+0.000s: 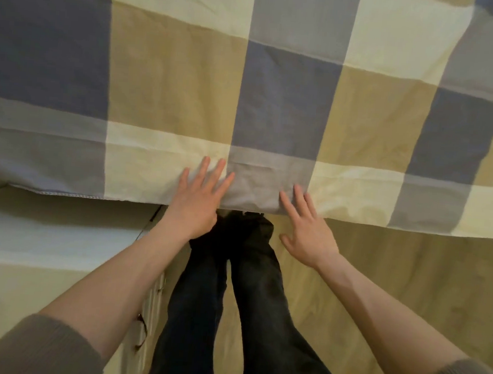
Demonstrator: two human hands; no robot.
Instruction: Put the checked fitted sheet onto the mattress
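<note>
The checked fitted sheet [275,100], in blue, grey, tan and cream squares, covers the whole upper part of the view and hangs down over the near side of the mattress, which is hidden beneath it. Its hemmed lower edge runs just above the floor. My left hand [198,200] lies flat on the hanging sheet near that edge, fingers spread. To its right, my right hand [307,227] also rests open against the lower edge, fingers apart. Neither hand grips any cloth.
My legs in dark trousers [230,303] stand close against the bed. A pale cabinet or bedside unit [44,230] stands at the left, with a cable [143,326] hanging beside it. Wood-look floor [409,273] lies at the right.
</note>
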